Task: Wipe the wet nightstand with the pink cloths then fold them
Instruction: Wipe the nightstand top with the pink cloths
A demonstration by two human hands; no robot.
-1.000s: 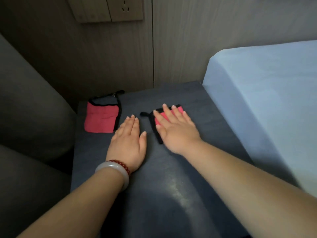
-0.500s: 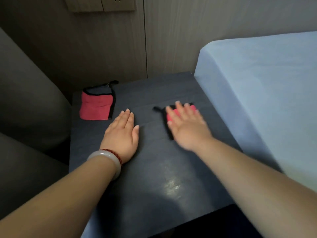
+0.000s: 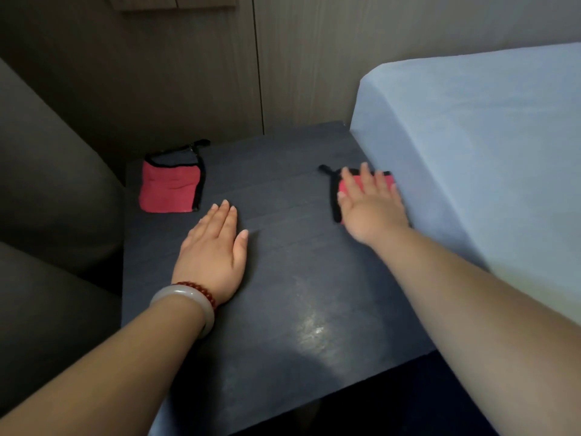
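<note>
The dark nightstand (image 3: 283, 278) fills the middle of the view, with a wet sheen near its front edge. A folded pink cloth with black trim (image 3: 171, 185) lies at its back left corner, untouched. My right hand (image 3: 371, 206) presses flat on a second pink cloth (image 3: 344, 187) near the right edge by the bed; only its left part and black trim show. My left hand (image 3: 213, 250) rests flat on the bare top, fingers together, holding nothing. A pale bangle and red beads sit on that wrist.
A bed with a light blue sheet (image 3: 471, 158) rises along the right side of the nightstand. A dark upholstered seat (image 3: 47, 199) stands to the left. A wood-panel wall (image 3: 220, 73) is behind.
My right hand has slid the pink cloth to the right across the top, up to the bed side. The left hand has stayed put.
</note>
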